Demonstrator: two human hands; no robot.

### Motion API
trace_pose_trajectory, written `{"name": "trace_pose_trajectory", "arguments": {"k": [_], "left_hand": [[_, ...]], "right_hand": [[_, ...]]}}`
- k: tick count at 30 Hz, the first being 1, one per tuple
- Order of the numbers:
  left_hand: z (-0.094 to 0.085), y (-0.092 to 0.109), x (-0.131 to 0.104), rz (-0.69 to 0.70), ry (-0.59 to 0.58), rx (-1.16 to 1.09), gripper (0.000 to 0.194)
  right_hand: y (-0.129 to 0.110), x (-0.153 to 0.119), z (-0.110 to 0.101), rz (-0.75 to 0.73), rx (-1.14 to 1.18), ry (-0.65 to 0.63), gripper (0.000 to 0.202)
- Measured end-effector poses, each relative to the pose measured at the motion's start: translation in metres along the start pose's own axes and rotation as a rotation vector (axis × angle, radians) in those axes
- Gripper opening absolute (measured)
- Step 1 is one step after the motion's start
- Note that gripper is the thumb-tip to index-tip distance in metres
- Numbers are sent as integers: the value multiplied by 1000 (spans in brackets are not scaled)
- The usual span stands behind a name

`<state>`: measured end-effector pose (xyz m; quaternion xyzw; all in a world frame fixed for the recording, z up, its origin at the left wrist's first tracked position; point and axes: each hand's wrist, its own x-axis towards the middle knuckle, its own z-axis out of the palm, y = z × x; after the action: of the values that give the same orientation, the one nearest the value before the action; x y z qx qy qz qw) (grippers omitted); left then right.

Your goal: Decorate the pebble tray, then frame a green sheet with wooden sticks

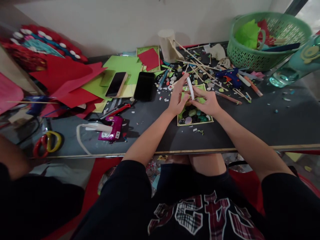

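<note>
From my head view, my left hand [177,98] and right hand [208,101] are drawn close together, fingers pinched narrow on a curved white strip [190,88], which stands on edge between them. The strip is above the shallow tray [196,123] of pebbles [192,113], which lies right in front of me, partly covered by my hands. I judge the step in hand to be shaping or lining up this strip; the next move seems to call for a steady pinch and a clear look at where its ends meet, though my fingers hide some of that. The front edge of the table [250,125] runs just beyond the tray's near side, leaving only a small margin there. My best open room is to the right, on bare tabletop, with a smaller patch at left before the purple box [116,128]. Behind the tray it is crowded: loose sticks [200,65], scraps and a blue glue gun [228,76] would hinder any reach, so I'd swing sideways instead.
</note>
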<state>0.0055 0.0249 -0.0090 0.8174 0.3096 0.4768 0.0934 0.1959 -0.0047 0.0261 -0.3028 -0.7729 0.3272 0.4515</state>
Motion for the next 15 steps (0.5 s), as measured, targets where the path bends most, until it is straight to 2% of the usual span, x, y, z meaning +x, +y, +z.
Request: {"name": "trace_pose_trajectory", "arguments": {"k": [4, 6, 15], "left_hand": [[7, -3, -3, -21, -15, -60, 105], [10, -7, -4, -62, -11, -46, 115], [5, -12, -2, -144, 41, 66, 112]], "right_hand": [[-3, 3, 2, 121, 288, 34, 62], [-3, 5, 3, 178, 388, 67, 64], [4, 9, -6, 367, 618, 195, 58]]}}
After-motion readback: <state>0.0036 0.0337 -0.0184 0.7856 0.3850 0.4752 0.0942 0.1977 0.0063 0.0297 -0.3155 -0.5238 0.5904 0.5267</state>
